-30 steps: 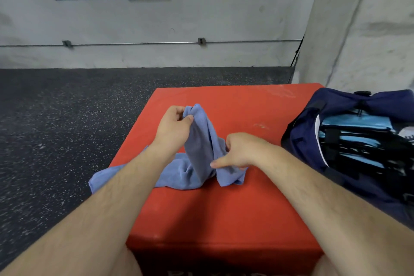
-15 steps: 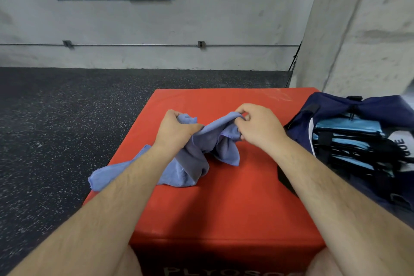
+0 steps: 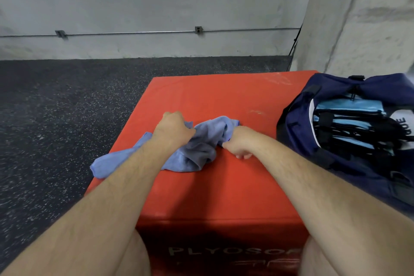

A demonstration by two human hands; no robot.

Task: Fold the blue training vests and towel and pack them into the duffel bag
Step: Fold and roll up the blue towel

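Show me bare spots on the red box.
Bare: plyo box top beyond the towel, and the near strip by its front edge. Crowded: the middle, where left hand and right hand grip the towel; duffel bag along the right.

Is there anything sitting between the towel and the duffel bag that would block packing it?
Nothing visible. The towel lies bunched on the red box, gripped by the left hand and right hand; only bare box top separates it from the open duffel bag.
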